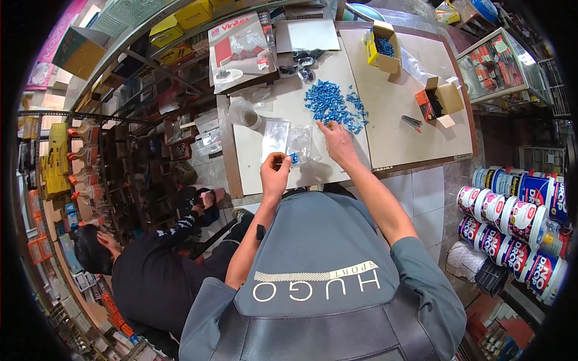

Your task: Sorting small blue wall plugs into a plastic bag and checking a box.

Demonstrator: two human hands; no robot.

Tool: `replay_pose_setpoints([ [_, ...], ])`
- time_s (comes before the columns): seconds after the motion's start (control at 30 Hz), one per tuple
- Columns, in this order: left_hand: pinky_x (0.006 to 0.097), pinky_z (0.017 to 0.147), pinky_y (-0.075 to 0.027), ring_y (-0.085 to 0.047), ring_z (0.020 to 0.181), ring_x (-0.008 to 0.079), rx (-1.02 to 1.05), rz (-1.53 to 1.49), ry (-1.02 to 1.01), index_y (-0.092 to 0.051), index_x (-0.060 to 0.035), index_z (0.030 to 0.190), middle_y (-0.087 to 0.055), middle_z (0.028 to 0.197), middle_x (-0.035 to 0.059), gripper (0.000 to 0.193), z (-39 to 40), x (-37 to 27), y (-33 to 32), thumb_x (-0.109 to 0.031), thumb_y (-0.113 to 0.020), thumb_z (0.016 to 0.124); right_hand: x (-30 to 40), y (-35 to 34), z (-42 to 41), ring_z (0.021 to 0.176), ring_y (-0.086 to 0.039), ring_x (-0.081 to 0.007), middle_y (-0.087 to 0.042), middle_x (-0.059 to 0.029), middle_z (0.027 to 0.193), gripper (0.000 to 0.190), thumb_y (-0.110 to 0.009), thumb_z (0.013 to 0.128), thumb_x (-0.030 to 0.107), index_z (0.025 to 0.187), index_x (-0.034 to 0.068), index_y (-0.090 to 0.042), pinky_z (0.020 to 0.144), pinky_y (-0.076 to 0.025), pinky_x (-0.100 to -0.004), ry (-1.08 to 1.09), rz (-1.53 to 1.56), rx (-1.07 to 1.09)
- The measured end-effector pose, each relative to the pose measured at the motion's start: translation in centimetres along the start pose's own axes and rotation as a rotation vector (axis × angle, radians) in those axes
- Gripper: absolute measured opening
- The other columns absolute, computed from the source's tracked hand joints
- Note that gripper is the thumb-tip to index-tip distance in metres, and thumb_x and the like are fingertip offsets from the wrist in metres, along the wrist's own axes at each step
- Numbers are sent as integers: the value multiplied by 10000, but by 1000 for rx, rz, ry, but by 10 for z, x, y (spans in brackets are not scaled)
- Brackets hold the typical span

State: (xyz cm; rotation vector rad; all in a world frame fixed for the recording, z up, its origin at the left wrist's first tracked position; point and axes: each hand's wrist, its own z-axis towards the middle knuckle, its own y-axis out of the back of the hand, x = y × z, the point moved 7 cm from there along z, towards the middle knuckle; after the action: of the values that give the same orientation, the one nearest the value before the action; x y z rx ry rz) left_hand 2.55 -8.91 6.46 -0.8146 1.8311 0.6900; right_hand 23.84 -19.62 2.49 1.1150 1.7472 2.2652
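A loose pile of small blue screws or plugs [326,100] lies on the pale tabletop. My right hand [337,141] rests at the pile's near edge, its index finger stretched onto the table beside the pieces. Several small blue pieces [294,157] show at the fingertips of my left hand [275,171], whose thumb and fingers are pinched together at the near edge of a clear plastic bag [300,140]. Whether these pieces are in the fingers or inside the bag cannot be told. A flat, whitish clear packet [275,135] lies left of the bag.
A plastic cup [249,119] and a large printed box [241,49] stand at the table's left. On the right are a yellow box of blue pieces [383,47], an orange box of dark pieces [434,104] and pliers [412,122]. Another person [158,275] crouches at lower left.
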Motion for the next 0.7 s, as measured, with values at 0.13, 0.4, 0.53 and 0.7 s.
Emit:
replay_pose_setpoints([
  [0.13, 248, 682, -476, -588, 727, 81, 12, 19, 12, -678, -16, 1012, -650, 839, 3, 146, 2, 0, -10, -141, -736, 962, -8, -10, 1, 1118, -622, -385, -626, -199, 1140, 430, -555, 857, -64, 1246, 75, -675, 944, -524, -468, 35, 8, 77],
  [0.4, 252, 686, -483, -593, 731, 84, 13, 31, 1, -683, -16, 1010, -660, 853, 7, 156, 8, 2, -19, -150, -742, 957, -28, -4, -11, 935, -687, -354, -689, -192, 984, 210, -641, 903, 47, 1095, 21, -723, 852, -555, -434, -158, 161, 61],
  [0.53, 261, 688, -490, -596, 737, 86, 22, 72, 3, -690, -18, 1011, -667, 863, 8, 154, 14, 5, -25, -150, -745, 953, -35, -5, -17, 852, -723, -191, -747, -113, 943, 206, -754, 889, 78, 1083, 9, -741, 750, -567, -326, -449, 711, 23],
  [0.7, 259, 687, -496, -596, 738, 87, 23, 52, 5, -688, -16, 1011, -671, 866, 15, 152, 20, 12, -27, -147, -743, 954, 27, 12, -23, 835, -674, -93, -739, -48, 950, 157, -749, 938, 93, 1057, -10, -746, 729, -549, -255, -390, 1074, 172],
])
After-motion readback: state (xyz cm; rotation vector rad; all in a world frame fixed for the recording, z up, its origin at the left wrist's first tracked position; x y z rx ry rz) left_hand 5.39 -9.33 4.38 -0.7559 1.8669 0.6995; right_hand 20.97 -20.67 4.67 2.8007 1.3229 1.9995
